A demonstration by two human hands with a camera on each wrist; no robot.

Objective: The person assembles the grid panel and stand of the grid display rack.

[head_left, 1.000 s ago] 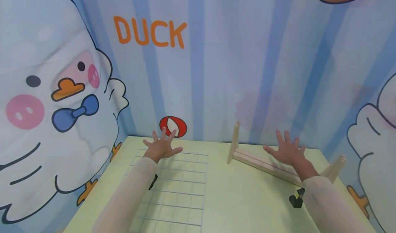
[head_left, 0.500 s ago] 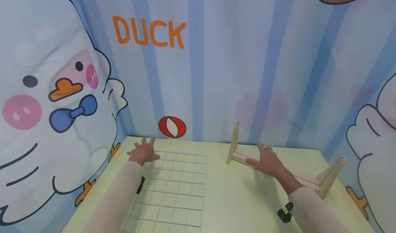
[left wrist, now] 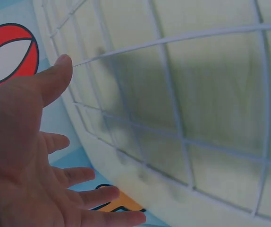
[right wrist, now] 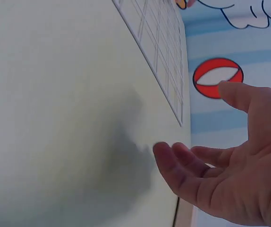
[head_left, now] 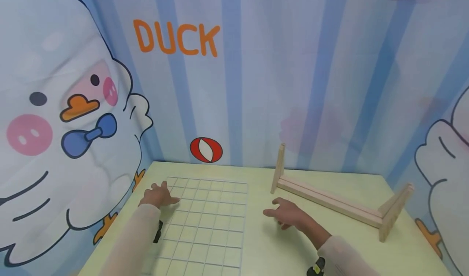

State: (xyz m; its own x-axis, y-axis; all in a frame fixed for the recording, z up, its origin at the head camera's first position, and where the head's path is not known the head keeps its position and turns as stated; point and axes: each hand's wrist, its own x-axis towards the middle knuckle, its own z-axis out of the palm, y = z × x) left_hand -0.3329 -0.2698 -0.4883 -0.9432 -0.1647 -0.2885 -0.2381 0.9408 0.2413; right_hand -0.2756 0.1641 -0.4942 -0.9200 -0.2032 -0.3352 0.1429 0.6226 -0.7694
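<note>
A white wire grid panel (head_left: 209,221) lies flat on the pale yellow table (head_left: 258,243). My left hand (head_left: 156,195) hovers at the grid's upper left edge, holding nothing; in the left wrist view its fingers (left wrist: 86,177) are spread and apart from the wires. Between the grid and a wooden stand (head_left: 329,200) is my right hand (head_left: 287,215), raised over the table with its shadow below. Its fingers (right wrist: 173,172) are loosely bent and hold nothing, as the right wrist view shows. The stand has a long bar joining two upright ends.
A striped blue cloth backdrop (head_left: 256,84) rises behind the table's far edge, printed with ducks, lettering and a red ball (head_left: 206,150). The stand occupies the table's right side. A black wrist device (head_left: 316,266) sits by the right sleeve.
Both hands have come back toward the body. The right hand has moved left, away from over the wooden stand toward the grid; the left has moved left to the grid's edge.
</note>
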